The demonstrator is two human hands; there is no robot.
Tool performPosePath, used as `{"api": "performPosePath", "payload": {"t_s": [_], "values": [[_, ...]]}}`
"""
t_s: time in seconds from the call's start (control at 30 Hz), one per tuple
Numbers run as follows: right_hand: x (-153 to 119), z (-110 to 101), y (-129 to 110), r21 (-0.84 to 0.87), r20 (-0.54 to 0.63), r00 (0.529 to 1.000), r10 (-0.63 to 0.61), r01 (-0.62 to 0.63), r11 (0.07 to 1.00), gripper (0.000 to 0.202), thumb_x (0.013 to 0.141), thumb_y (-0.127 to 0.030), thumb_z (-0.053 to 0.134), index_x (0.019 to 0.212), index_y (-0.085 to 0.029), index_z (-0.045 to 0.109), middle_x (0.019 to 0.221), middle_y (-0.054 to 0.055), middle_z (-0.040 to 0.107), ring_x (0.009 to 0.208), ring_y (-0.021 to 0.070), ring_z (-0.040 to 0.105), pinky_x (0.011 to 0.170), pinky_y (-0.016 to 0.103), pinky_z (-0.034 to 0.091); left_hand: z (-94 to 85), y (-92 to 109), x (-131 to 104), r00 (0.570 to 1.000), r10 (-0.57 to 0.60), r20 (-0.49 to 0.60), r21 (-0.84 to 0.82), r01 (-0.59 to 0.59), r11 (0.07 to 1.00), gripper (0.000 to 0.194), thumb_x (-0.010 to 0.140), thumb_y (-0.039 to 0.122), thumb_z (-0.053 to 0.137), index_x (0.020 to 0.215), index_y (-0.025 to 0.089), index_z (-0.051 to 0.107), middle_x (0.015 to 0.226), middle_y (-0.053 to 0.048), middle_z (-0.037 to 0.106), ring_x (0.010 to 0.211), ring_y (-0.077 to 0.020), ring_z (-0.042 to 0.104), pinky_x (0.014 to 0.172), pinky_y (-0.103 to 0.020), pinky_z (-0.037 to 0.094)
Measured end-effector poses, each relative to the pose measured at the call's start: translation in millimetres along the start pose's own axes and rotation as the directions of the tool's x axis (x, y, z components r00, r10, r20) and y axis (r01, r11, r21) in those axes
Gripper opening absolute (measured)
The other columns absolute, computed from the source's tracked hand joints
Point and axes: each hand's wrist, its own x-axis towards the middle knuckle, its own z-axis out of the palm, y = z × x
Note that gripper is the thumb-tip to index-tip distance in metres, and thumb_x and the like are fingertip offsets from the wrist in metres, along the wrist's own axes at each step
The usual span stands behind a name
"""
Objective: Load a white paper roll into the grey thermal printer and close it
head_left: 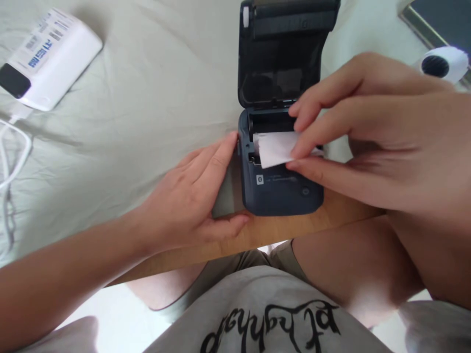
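Observation:
A small dark blue label printer [283,196] lies near the table's front edge, its black lid [281,59] swung up and back. White paper [274,148] sticks out of the printer's compartment. My right hand [371,132] pinches the paper's edge between thumb and fingers, while its other fingers rest by the hinge side of the compartment. Against the printer's left side lies my left hand [191,196], fingers stretched out and thumb near the front left corner. The inner part of the compartment is partly hidden by the paper and my right fingers.
A white power bank [69,54] with a white cable [22,166] is at the far left on the pale cloth [154,88]. At the upper right are a white roll [443,63] with a dark core and a dark flat object [441,22]. The wooden edge [217,247] borders my lap.

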Motion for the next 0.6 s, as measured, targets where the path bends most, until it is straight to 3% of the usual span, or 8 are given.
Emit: {"api": "performPosePath", "payload": {"t_s": [0.1, 0.2, 0.3, 0.43, 0.5, 0.6], "values": [[-7, -1, 1, 0.037, 0.066, 0.998, -0.022, 0.02, 0.999, 0.024, 0.129, -0.041, 0.07, 0.112, -0.036, 0.087, 0.124, -0.003, 0.086, 0.106, 0.0172, 0.086, 0.1, 0.046, 0.077, -2.7, 0, 1, 0.999, 0.032, -0.021, 0.011, -0.032, 0.999, 0.113, 0.12, 0.062, 0.072, 0.209, 0.032, 0.01, 0.202, -0.022, 0.059, 0.183, -0.0458, 0.068, 0.146, -0.065, 0.066], [-11, -1, 6, 0.034, 0.114, 0.992, -0.057, 0.054, 0.998, 0.033, 0.132, -0.053, 0.063, 0.117, -0.038, 0.089, 0.119, 0.0, 0.083, 0.11, 0.02, 0.086, 0.106, 0.052, 0.077, -7.7, 1, 2, 0.998, 0.065, 0.01, 0.019, -0.065, 0.998, 0.09, 0.122, 0.052, 0.07, 0.204, 0.045, 0.034, 0.207, -0.014, 0.053, 0.187, -0.0444, 0.064, 0.147, -0.065, 0.066], [-12, -3, 12, -0.038, 0.057, 0.997, -0.058, 0.06, 0.997, 0.037, 0.134, -0.057, 0.059, 0.123, -0.037, 0.088, 0.125, 0.002, 0.085, 0.116, 0.019, 0.086, 0.105, 0.048, 0.077, -9.8, -1, 1, 0.999, 0.033, 0.034, 0.001, -0.033, 0.999, 0.075, 0.123, 0.048, 0.068, 0.196, 0.051, 0.051, 0.209, -0.01, 0.048, 0.185, -0.0452, 0.064, 0.146, -0.069, 0.066], [-13, -3, 16, -0.104, -0.136, 0.989, 0.054, -0.068, 0.992, 0.037, 0.135, -0.056, 0.056, 0.132, -0.031, 0.083, 0.131, 0.003, 0.086, 0.138, 0.0227, 0.085, 0.125, 0.051, 0.076, -7.2, -7, 0, 0.997, 0.074, 0.03, -0.033, -0.073, 0.997, 0.067, 0.122, 0.051, 0.069, 0.188, 0.056, 0.058, 0.212, -0.005, 0.041, 0.184, -0.045, 0.063, 0.143, -0.072, 0.067], [-12, 0, 18, -0.088, -0.188, 0.973, 0.134, -0.152, 0.984, 0.046, 0.135, -0.068, 0.055, 0.139, -0.03, 0.081, 0.142, 0.004, 0.084, 0.149, 0.0263, 0.082, 0.129, 0.055, 0.075, -6.1, -9, 0, 0.994, 0.101, 0.029, -0.044, -0.1, 0.994, 0.063, 0.121, 0.053, 0.069, 0.184, 0.054, 0.062, 0.214, -0.002, 0.037, 0.186, -0.0426, 0.061, 0.144, -0.07, 0.066], [-8, 6, 20, -0.005, -0.158, 0.969, 0.19, -0.193, 0.981, 0.066, 0.13, -0.09, 0.055, 0.149, -0.029, 0.073, 0.165, 0.008, 0.077, 0.175, 0.0305, 0.073, 0.133, 0.055, 0.072, -6.7, -10, 2, 0.994, 0.106, 0.038, -0.038, -0.105, 0.994, 0.058, 0.121, 0.05, 0.068, 0.179, 0.049, 0.07, 0.217, 0.001, 0.033, 0.184, -0.0418, 0.061, 0.144, -0.069, 0.066]]}}
